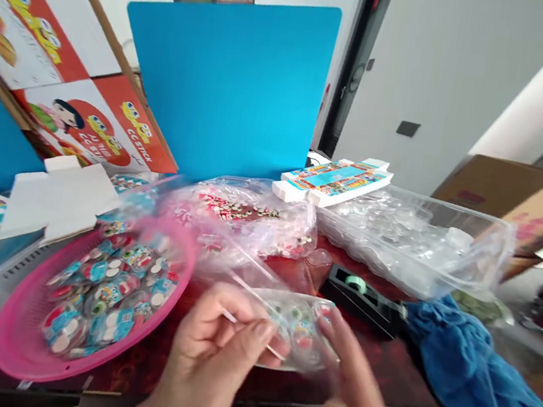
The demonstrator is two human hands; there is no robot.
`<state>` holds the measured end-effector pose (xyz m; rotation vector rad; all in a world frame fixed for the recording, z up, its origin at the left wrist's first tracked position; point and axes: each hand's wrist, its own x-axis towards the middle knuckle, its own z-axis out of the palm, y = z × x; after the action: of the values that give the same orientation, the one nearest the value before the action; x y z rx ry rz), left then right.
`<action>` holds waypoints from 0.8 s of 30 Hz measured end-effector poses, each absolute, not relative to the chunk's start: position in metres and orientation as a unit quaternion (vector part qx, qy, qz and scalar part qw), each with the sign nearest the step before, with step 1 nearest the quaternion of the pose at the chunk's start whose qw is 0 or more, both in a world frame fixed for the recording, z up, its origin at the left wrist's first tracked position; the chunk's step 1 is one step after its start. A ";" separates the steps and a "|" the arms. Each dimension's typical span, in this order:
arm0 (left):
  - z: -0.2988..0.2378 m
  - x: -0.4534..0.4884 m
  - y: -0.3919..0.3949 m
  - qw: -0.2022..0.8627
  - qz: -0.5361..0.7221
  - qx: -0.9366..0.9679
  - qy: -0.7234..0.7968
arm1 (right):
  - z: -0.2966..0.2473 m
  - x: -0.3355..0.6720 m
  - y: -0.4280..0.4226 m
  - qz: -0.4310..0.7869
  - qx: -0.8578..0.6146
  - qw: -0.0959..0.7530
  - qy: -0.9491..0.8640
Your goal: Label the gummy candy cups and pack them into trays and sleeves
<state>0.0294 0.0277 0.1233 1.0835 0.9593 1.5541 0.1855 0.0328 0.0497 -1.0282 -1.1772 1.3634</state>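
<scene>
My left hand (225, 352) is closed in a pinch, thumb against fingers, on a thin white stick-like piece that shows on both sides of the thumb. Just below and beyond it lies a shallow white dish (279, 366) holding small clear packs (302, 332) with red, green and blue bits inside. Over the right side of this dish is my right hand (361, 391), smeared by motion, with its fingers stretched out and the thumb apart. I see nothing held in it. A pink basket (3, 348) full of similar clear packs (110, 295) stands to the left.
Behind the dish lies a clear bag (272, 197) of small red and white pieces. A clear bin (490, 261) of plastic shells, a tape dispenser (363, 301) and blue cloth (474, 373) are at right. Printed cartons (335, 180) rest behind; a blue board (231, 90) rises at the back.
</scene>
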 end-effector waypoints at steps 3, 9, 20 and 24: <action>0.109 0.029 0.023 0.560 0.615 0.420 0.363 | 0.062 0.205 0.042 0.627 -0.431 0.506 -0.405; 0.071 0.044 0.030 0.637 0.546 0.414 0.352 | 0.079 0.247 0.069 0.636 -0.448 0.571 -0.261; 0.073 0.017 0.052 0.656 0.571 0.316 0.379 | 0.058 0.265 0.120 0.638 -0.500 0.475 -0.344; 0.090 -0.021 0.055 0.583 0.574 0.293 0.495 | 0.049 0.265 0.150 0.639 -0.494 0.385 -0.448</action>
<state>-0.0209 0.0546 0.0900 0.6848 1.1563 1.3397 0.2651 0.1495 0.0492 -1.2573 -1.1404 1.6267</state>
